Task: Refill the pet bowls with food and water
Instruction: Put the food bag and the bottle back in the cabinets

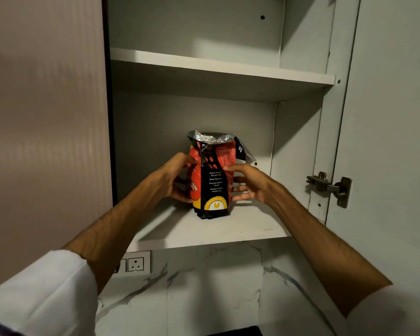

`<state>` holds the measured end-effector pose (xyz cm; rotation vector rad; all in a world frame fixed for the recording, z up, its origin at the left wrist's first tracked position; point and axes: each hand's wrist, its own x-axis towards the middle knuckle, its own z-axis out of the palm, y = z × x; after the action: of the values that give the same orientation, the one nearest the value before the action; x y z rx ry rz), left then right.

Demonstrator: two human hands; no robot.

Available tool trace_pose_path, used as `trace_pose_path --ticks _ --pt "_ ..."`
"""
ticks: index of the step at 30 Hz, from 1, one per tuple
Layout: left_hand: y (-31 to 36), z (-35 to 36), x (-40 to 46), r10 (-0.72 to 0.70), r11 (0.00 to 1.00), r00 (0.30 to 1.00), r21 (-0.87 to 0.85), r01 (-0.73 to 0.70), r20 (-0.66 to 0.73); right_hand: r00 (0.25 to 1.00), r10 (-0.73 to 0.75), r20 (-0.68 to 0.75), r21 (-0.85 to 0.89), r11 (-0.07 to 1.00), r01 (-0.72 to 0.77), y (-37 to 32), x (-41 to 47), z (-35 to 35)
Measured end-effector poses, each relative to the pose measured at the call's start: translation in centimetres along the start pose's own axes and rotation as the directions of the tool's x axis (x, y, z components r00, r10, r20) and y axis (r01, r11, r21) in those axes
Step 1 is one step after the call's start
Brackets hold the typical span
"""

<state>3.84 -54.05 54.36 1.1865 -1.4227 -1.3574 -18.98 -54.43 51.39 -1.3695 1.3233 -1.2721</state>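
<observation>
A red and black pet food bag point(214, 180) with a crumpled silver top stands upright on the lower shelf point(252, 226) of an open wall cabinet. My left hand point(177, 177) grips the bag's left side, fingers curled round it. My right hand point(249, 183) is at the bag's right side with fingers spread and lightly bent, its fingertips touching the bag. No pet bowls are in view.
The upper shelf point(218, 66) holds nothing. The open cabinet door point(383, 117) with its metal hinge point(330, 187) stands at the right. A closed cabinet front point(44, 129) is at the left. Below are a marble-patterned wall point(216, 287) and a wall socket point(136, 264).
</observation>
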Motion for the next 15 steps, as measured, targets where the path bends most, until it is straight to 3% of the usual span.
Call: trace_pose_path --ticks 8,15 --pt "0.4 0.4 -1.9 0.033 0.998 0.999 0.055 -0.033 -0.012 0.994 -0.001 -0.113 0.004 1.000 0.001 -0.6 -3.8 -0.2" --pt "0.1 0.5 -6.0 0.121 0.993 0.992 -0.011 -0.121 0.036 0.978 -0.032 -0.207 0.018 0.999 0.036 -0.9 -9.5 -0.6"
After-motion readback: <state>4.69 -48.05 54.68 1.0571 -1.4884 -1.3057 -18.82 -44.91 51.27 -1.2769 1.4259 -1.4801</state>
